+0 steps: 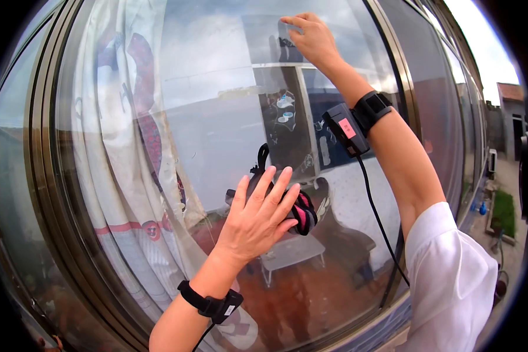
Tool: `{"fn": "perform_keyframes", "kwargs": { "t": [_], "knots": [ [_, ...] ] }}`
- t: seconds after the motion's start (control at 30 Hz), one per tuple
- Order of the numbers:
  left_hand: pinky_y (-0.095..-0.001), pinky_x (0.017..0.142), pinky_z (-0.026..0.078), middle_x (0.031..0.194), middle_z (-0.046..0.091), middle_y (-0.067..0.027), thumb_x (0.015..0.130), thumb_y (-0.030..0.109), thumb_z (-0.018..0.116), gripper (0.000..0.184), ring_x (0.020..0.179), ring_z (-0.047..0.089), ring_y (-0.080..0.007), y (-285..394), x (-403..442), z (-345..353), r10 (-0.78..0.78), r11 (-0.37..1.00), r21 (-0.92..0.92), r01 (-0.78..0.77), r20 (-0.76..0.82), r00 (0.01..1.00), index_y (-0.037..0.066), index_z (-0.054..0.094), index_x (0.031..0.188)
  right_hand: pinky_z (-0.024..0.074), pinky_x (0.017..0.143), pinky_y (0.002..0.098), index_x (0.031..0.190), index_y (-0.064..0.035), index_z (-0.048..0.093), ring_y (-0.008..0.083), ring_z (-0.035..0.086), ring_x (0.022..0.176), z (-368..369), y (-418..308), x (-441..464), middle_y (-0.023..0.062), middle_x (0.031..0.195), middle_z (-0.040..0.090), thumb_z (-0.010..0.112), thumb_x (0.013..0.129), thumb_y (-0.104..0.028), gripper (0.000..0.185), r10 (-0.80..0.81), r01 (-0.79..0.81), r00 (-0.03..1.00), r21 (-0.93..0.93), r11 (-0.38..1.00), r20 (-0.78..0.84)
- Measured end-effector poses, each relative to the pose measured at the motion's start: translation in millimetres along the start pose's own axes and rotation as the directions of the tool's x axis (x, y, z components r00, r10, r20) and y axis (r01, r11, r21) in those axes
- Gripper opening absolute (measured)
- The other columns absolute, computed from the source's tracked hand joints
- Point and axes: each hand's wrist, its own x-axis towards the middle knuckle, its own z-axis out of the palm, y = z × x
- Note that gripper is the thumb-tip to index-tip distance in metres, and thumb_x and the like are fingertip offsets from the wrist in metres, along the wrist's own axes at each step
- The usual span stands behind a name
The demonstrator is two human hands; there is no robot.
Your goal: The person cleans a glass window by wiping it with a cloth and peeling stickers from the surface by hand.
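Note:
My left hand (255,217) lies with its fingers spread and stretched over a black-and-pink padded object (304,214) at the window glass. A black loop (263,155) sticks up above the fingers. The hand covers most of that object, so its exact kind does not show. Higher up, my right hand (312,40) is raised in front of the upper glass. Its thumb and index finger come together and the other fingers are curled in. What lies between them, if anything, is too small to make out. The large window pane (211,146) is in front of both hands.
Metal frames (41,146) border the pane at left and right. Behind the glass hang patterned curtains (117,176) and a small white table (290,255) stands. Each wrist wears a black strapped device; a cable (369,193) trails from the right one. Outside, right, is a grass patch (503,214).

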Motion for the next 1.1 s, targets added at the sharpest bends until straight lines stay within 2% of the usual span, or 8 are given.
{"fn": "perform_keyframes", "kwargs": {
  "t": [0.23, 0.57, 0.63, 0.73, 0.87, 0.93, 1.03, 1.1],
  "knots": [
    [-0.051, 0.11, 0.035, 0.152, 0.045, -0.0069, 0.085, 0.046, 0.065, 0.061, 0.14, 0.041, -0.028, -1, -1, 3, 0.007, 1.0, -0.024, -0.008, -0.047, 0.999, 0.019, 0.056, 0.138, 0.0486, 0.093, 0.0393, 0.111, -0.0237, 0.075, 0.0283, 0.061, 0.109, 6, -26, -11, 0.005, 0.12, 0.064, 0.054, 0.085, -0.009, 0.036, 0.106, -0.109, 0.988, -0.02, 0.994, -0.109],
    [-0.0504, 0.11, 0.035, 0.151, 0.045, -0.007, 0.084, 0.046, 0.066, 0.06, 0.14, 0.041, -0.0273, -2, -3, 5, 0.013, 0.999, -0.046, -0.016, -0.066, 0.998, 0.019, 0.056, 0.137, 0.0489, 0.093, 0.0393, 0.103, -0.0216, 0.075, 0.028, 0.06, 0.11, 5, -28, -2, 0.0021, 0.121, 0.065, 0.052, 0.083, -0.006, 0.034, 0.119, -0.132, 0.984, -0.097, 0.986, -0.133],
    [-0.0502, 0.11, 0.035, 0.151, 0.045, -0.007, 0.084, 0.046, 0.067, 0.06, 0.14, 0.041, -0.0273, -2, -3, 4, 0.015, 0.999, -0.042, -0.018, -0.07, 0.997, 0.018, 0.056, 0.137, 0.0483, 0.095, 0.0375, 0.104, -0.0219, 0.075, 0.026, 0.06, 0.113, -2, -20, 5, 0.0033, 0.126, 0.062, 0.052, 0.082, -0.005, 0.037, 0.173, -0.171, 0.983, -0.037, 0.985, 0.057],
    [-0.0498, 0.111, 0.035, 0.152, 0.045, -0.007, 0.084, 0.045, 0.067, 0.06, 0.14, 0.04, -0.0271, -2, -3, 5, 0.016, 0.999, -0.045, -0.019, -0.077, 0.997, 0.018, 0.056, 0.137, 0.0478, 0.097, 0.0357, 0.11, -0.0221, 0.073, 0.0243, 0.06, 0.116, 1, -12, 8, 0.0056, 0.133, 0.059, 0.051, 0.08, -0.002, 0.042, 0.116, -0.138, 0.98, 0.131, 0.982, 0.161],
    [-0.0492, 0.111, 0.035, 0.152, 0.045, -0.0068, 0.084, 0.045, 0.067, 0.06, 0.14, 0.04, -0.0268, -2, -3, 3, 0.02, 0.998, -0.051, -0.024, -0.078, 0.997, 0.018, 0.056, 0.137, 0.0476, 0.098, 0.0357, 0.115, -0.0222, 0.071, 0.0237, 0.059, 0.118, -11, -3, 12, 0.008, 0.137, 0.055, 0.051, 0.08, -0.001, 0.046, 0.292, -0.306, 0.952, 0.223, 0.926, 0.092],
    [-0.0489, 0.111, 0.035, 0.152, 0.045, -0.0068, 0.084, 0.045, 0.067, 0.061, 0.14, 0.04, -0.0266, -2, -4, 4, 0.018, 0.998, -0.055, -0.023, -0.091, 0.996, 0.018, 0.056, 0.137, 0.048, 0.098, 0.0365, 0.119, -0.0223, 0.069, 0.0253, 0.058, 0.119, -11, -6, 7, 0.0064, 0.134, 0.058, 0.05, 0.081, 0.001, 0.049, 0.129, -0.124, 0.987, -0.062, 0.99, 0.093],
    [-0.0486, 0.111, 0.035, 0.152, 0.044, -0.0066, 0.084, 0.046, 0.067, 0.062, 0.14, 0.04, -0.0266, -3, -5, 6, 0.016, 0.998, -0.059, -0.022, -0.097, 0.995, 0.018, 0.055, 0.138, 0.0482, 0.097, 0.0385, 0.118, -0.0232, 0.069, 0.0271, 0.058, 0.118, -4, -16, -4, 0.0046, 0.129, 0.061, 0.049, 0.082, 0.001, 0.047, 0.018, -0.021, 1.0, -0.158, 0.987, -0.016],
    [-0.0484, 0.111, 0.035, 0.152, 0.043, -0.0073, 0.084, 0.046, 0.067, 0.062, 0.14, 0.04, -0.0266, -3, -4, 7, 0.018, 0.998, -0.066, -0.025, -0.1, 0.995, 0.018, 0.055, 0.138, 0.0479, 0.097, 0.0392, 0.117, -0.0236, 0.07, 0.0277, 0.058, 0.117, -2, -26, -9, 0.0034, 0.128, 0.062, 0.049, 0.083, 0.001, 0.046, 0.027, -0.035, 0.998, -0.168, 0.985, -0.049]
  ]
}}
